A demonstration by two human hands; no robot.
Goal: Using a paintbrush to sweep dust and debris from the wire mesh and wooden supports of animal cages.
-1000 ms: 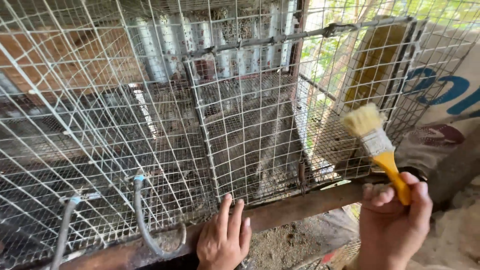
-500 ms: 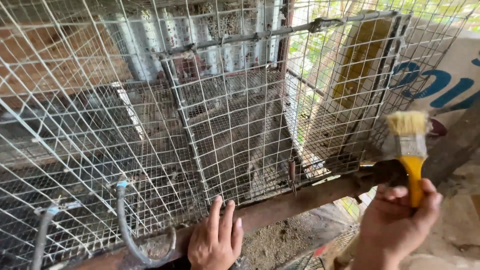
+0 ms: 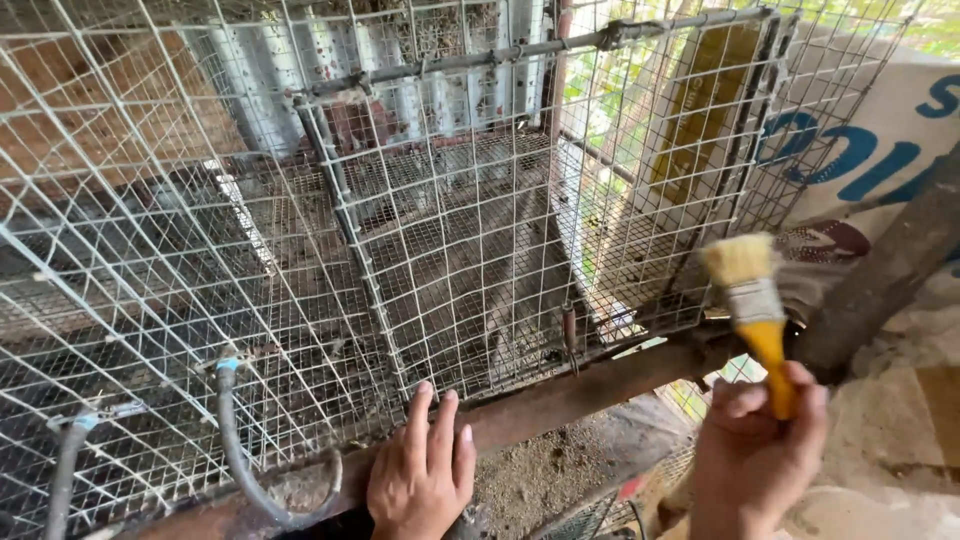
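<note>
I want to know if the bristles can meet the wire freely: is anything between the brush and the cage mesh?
Nothing visible. The brush, upright in the right hand, sits beside the cage mesh with open space between. The left hand rests lower left, clear.

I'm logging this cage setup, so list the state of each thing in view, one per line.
Yellow-handled flat paintbrush: upright, bristles up, off the mesh.
Right hand: gripping the brush handle.
Left hand: flat on the rusty steel bar.
Wire-mesh cage door panel: shut.
Grey hose: curving down along the mesh.

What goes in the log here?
left hand flat on rusty cage frame | right hand holds paintbrush upright | wire cage
</note>
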